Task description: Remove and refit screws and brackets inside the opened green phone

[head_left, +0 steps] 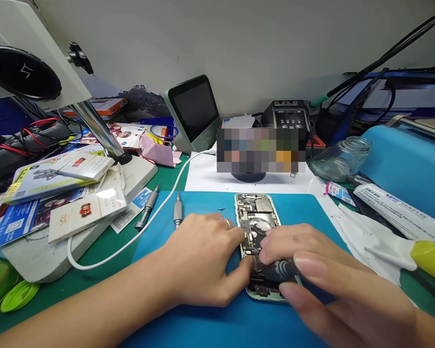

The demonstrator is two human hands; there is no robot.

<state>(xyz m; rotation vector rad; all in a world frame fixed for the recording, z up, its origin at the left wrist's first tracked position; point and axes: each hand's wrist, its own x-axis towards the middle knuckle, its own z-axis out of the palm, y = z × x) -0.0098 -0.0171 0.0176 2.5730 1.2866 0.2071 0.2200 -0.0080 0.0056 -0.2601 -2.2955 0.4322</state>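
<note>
An opened phone (256, 204) lies on the blue mat (188, 324), its circuit board and inner parts bare. Along its left edge, my left hand (206, 261) has bent fingers, with thumb and index fingertips pressed on the frame. My right hand (351, 290) is over the phone's lower right side, its thumb and fingers closed round a dark screwdriver (281, 271). The screwdriver lies slanted low over the lower half of the phone; I cannot make out its tip. Two grey screwdrivers rest left of my left hand, one (178, 210) on the mat and another (148, 208) beyond it.
A white cable (130, 244) curves across the left side. On the white stand base (39, 263) lie boxes and leaflets. Behind the mat are a smart display (195, 111) and a soldering station (290, 116). A glass jar (342, 162) and a white tube (398, 212) are at right.
</note>
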